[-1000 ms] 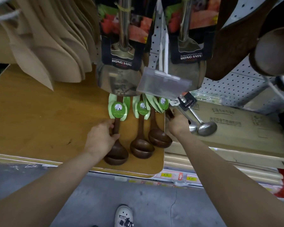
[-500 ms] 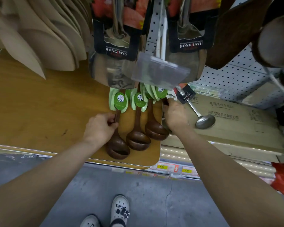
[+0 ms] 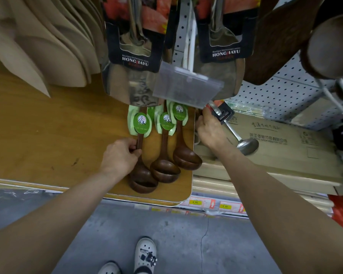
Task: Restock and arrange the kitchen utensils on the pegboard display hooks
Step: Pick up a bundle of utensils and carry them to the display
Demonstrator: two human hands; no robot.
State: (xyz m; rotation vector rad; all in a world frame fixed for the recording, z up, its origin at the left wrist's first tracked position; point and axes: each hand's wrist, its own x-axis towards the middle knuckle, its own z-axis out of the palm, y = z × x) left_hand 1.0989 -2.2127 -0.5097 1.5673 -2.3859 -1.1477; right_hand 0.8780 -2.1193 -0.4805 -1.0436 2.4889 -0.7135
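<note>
Three dark wooden ladles with green tags lie side by side on a wooden board (image 3: 48, 135). My left hand (image 3: 119, 155) grips the handle of the leftmost wooden ladle (image 3: 143, 180), just under its tag. The middle ladle (image 3: 164, 171) and the right ladle (image 3: 186, 157) lie untouched. My right hand (image 3: 210, 131), just past the board's right edge, holds the handle of a steel ladle (image 3: 248, 146) near its black tag. That ladle's bowl hangs over a cardboard box (image 3: 285, 139).
Packaged steel spatulas (image 3: 135, 89) and a clear price holder (image 3: 186, 88) hang low over the ladles' tags. Pale wooden spatulas (image 3: 48, 46) hang at top left and dark wooden utensils (image 3: 329, 46) at top right, in front of the white pegboard (image 3: 275, 91). Floor and my shoes (image 3: 145, 254) lie below.
My left hand keeps its grip on the leftmost wooden ladle. Two steel ladles showed at my right hand a second ago; only one shows now. The view has tipped downward.
</note>
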